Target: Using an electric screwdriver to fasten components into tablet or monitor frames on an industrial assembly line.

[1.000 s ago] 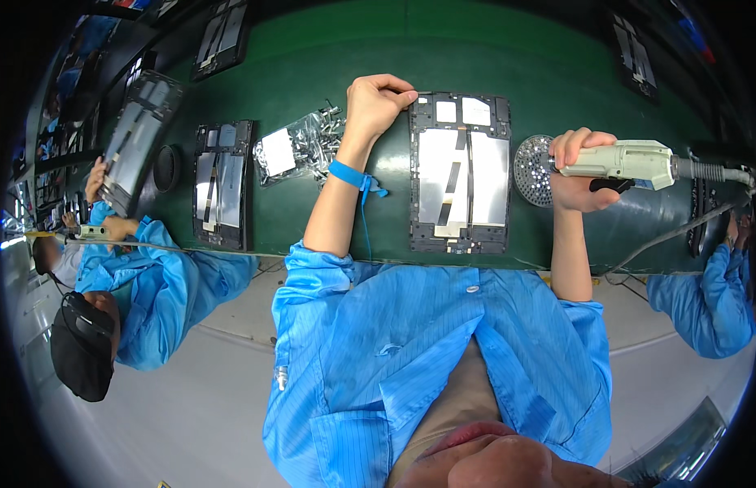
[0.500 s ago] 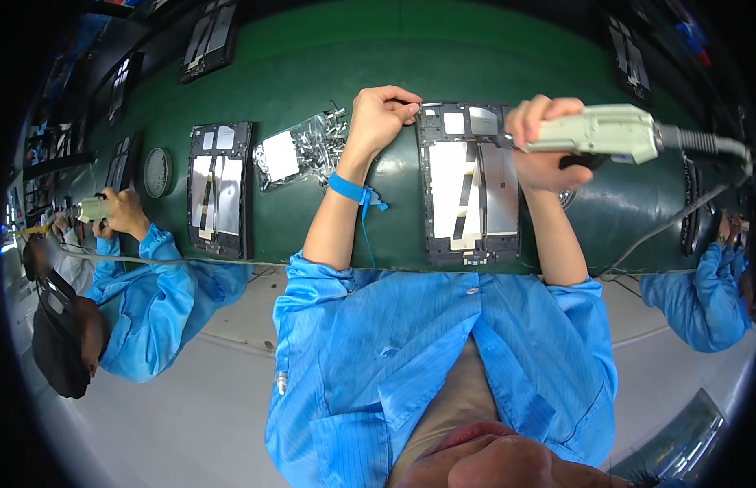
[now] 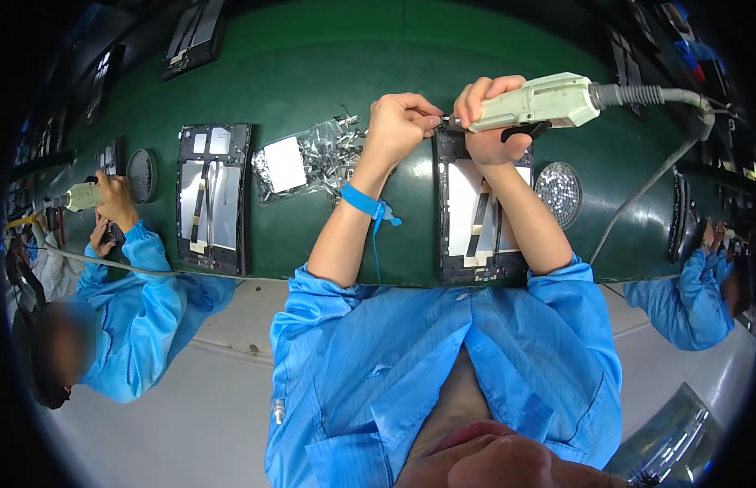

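My right hand [image 3: 492,148] grips a pale green electric screwdriver [image 3: 544,102], held sideways with its tip pointing left. The tip meets the fingers of my left hand [image 3: 396,128], which are pinched together at the far left corner of an opened tablet [image 3: 467,207]. Whatever lies between those fingertips is too small to make out. Black-framed, with silvery panels inside, the tablet lies flat before me, partly covered by my right hand and forearm. A blue wrist strap [image 3: 360,201] circles my left wrist.
Left of my left hand lies a clear bag [image 3: 284,167] of small metal parts, some spilling out. Another opened tablet [image 3: 211,203] is farther left. A round dish [image 3: 558,193] of shiny bits sits by my right forearm. The screwdriver's cable [image 3: 638,203] trails right. Co-workers sit at both sides.
My right hand has brought the screwdriver left and slightly away from me, up to my left fingertips. The round dish on the right has come into fuller view.
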The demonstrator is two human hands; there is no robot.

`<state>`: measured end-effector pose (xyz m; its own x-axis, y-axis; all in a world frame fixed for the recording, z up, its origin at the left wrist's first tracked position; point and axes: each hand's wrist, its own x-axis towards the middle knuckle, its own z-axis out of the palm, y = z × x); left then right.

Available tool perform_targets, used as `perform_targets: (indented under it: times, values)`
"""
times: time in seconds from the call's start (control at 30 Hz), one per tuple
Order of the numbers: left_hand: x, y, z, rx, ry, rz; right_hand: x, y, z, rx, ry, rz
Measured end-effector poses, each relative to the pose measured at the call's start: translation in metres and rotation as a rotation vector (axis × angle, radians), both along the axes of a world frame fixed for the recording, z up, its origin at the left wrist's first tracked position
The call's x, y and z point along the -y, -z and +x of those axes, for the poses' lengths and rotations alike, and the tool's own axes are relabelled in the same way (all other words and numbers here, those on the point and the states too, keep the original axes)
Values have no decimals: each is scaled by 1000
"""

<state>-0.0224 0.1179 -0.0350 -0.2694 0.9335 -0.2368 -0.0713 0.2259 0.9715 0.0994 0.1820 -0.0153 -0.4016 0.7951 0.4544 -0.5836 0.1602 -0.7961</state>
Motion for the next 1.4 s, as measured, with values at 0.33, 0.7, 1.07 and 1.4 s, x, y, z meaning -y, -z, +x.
perform_targets:
  times: [0.33, 0.7, 1.07, 1.4]
  values:
    - [0, 1, 0, 21, -10, 12, 2, -1, -8, -56, 34, -5]
    - [1, 4, -1, 12, -11, 10, 3, 7, -7, -54, 16, -42]
    - [1, 2, -1, -1, -11, 20, 6, 16, -15, 48, 102, 41]
    - [2, 12, -2, -9, -57, 67, 6, 27, -19, -46, 66, 100]
